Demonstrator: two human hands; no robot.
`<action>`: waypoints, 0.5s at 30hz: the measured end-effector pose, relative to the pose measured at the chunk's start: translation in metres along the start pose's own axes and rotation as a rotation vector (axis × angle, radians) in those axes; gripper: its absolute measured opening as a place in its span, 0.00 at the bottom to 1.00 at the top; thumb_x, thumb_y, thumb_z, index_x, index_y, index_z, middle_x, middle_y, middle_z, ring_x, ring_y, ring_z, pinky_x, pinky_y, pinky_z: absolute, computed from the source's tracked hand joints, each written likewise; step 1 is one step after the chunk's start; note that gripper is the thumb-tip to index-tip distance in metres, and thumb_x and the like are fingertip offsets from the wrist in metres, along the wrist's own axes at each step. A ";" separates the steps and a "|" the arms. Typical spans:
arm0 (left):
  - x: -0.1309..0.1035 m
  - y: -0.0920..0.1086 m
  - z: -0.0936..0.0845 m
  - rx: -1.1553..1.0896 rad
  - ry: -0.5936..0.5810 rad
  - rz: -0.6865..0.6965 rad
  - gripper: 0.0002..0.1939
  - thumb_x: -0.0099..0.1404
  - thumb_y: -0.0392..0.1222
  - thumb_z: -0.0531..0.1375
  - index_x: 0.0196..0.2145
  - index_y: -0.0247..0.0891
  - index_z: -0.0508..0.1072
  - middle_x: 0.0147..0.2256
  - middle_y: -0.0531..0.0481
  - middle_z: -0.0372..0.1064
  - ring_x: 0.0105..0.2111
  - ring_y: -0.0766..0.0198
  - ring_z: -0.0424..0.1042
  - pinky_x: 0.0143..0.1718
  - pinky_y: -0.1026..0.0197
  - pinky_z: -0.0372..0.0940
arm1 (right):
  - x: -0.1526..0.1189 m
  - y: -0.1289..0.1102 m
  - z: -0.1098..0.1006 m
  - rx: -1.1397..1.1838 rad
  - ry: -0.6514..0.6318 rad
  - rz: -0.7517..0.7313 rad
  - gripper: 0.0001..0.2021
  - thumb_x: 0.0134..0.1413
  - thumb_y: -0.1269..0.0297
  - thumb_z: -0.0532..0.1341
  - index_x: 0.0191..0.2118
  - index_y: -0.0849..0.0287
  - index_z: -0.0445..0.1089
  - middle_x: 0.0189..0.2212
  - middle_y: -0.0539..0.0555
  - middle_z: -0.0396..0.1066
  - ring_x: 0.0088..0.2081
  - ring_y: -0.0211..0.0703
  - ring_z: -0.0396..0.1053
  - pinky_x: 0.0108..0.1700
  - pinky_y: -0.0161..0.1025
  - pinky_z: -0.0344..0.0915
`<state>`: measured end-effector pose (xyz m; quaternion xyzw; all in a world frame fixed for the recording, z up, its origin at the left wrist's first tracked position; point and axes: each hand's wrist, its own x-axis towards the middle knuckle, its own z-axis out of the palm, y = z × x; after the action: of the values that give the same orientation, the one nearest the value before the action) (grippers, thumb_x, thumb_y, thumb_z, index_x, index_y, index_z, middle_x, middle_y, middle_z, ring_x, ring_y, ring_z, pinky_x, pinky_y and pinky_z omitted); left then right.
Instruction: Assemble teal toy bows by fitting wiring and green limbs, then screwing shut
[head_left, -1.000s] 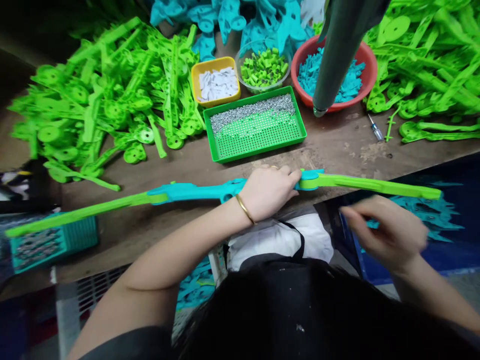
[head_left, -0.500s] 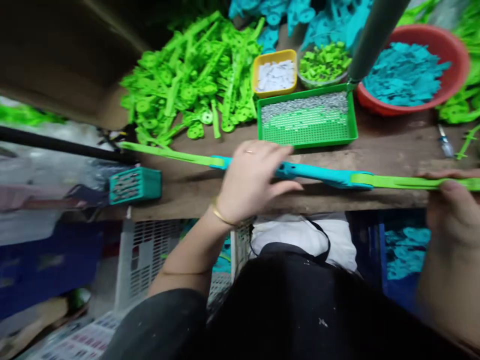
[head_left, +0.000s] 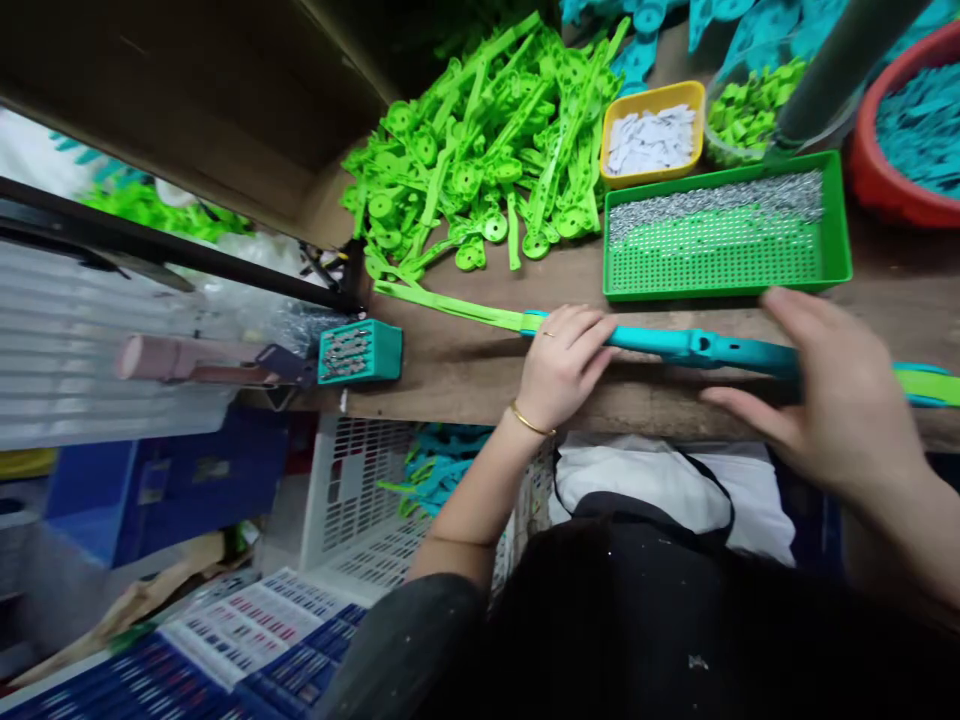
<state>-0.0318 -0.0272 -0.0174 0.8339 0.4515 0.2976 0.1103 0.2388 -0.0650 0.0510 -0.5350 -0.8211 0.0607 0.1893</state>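
A long, narrow plastic piece (head_left: 664, 341), blue in the middle with lime-green arms, lies across the bench near its front edge. My left hand (head_left: 566, 352) is closed around its left part, by the joint where green meets blue. Over the right part hovers my right hand (head_left: 840, 390), thumb and fingers apart, slightly blurred; it hides some of the blue section, and I cannot tell if it touches. The left green arm (head_left: 450, 306) reaches toward a heap of lime-green plastic parts (head_left: 480, 150). Just behind the piece stands a green perforated tray (head_left: 720, 265) with small metal pins.
Behind the tray are a yellow dish (head_left: 652, 97) of white pieces and a clear tub of green clips (head_left: 757, 105). A red bowl (head_left: 870, 170) holds blue parts. A slanted grey pole (head_left: 840, 70) rises at right. A teal box (head_left: 386, 352) of metal bits sits left.
My right hand has left the right green arm and come inward over the blue section, its fingers now spread. My left hand now grips farther left on the piece. The view has turned left.
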 end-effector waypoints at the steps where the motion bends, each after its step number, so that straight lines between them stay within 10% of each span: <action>1: -0.010 -0.004 0.002 0.007 0.043 -0.038 0.16 0.71 0.50 0.56 0.50 0.40 0.73 0.49 0.42 0.72 0.55 0.53 0.68 0.60 0.44 0.59 | 0.008 -0.009 0.008 -0.058 -0.005 -0.031 0.36 0.60 0.44 0.58 0.64 0.66 0.57 0.60 0.70 0.64 0.59 0.64 0.65 0.56 0.54 0.63; 5: -0.049 -0.041 0.007 0.066 0.607 -0.443 0.23 0.70 0.60 0.53 0.52 0.39 0.64 0.43 0.40 0.67 0.47 0.55 0.70 0.50 0.47 0.66 | 0.029 -0.019 0.029 -0.221 -0.020 -0.131 0.20 0.63 0.51 0.58 0.53 0.59 0.69 0.45 0.56 0.77 0.40 0.50 0.74 0.39 0.44 0.63; 7: -0.055 -0.065 0.004 -0.042 0.704 -0.612 0.27 0.71 0.63 0.49 0.57 0.41 0.56 0.44 0.41 0.66 0.44 0.60 0.71 0.46 0.54 0.69 | 0.029 -0.011 0.027 -0.226 -0.017 -0.110 0.17 0.64 0.51 0.56 0.50 0.56 0.71 0.42 0.56 0.77 0.38 0.49 0.73 0.34 0.42 0.59; 15: -0.029 -0.077 0.006 -0.987 0.219 -0.487 0.34 0.51 0.68 0.68 0.44 0.42 0.64 0.40 0.47 0.74 0.42 0.56 0.77 0.46 0.50 0.72 | 0.047 -0.033 0.018 -0.278 -0.091 -0.247 0.28 0.63 0.46 0.54 0.55 0.66 0.68 0.52 0.66 0.72 0.46 0.60 0.71 0.46 0.50 0.65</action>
<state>-0.0929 -0.0070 -0.0689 0.5194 0.4472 0.5242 0.5055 0.1869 -0.0350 0.0561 -0.4477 -0.8888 -0.0530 0.0822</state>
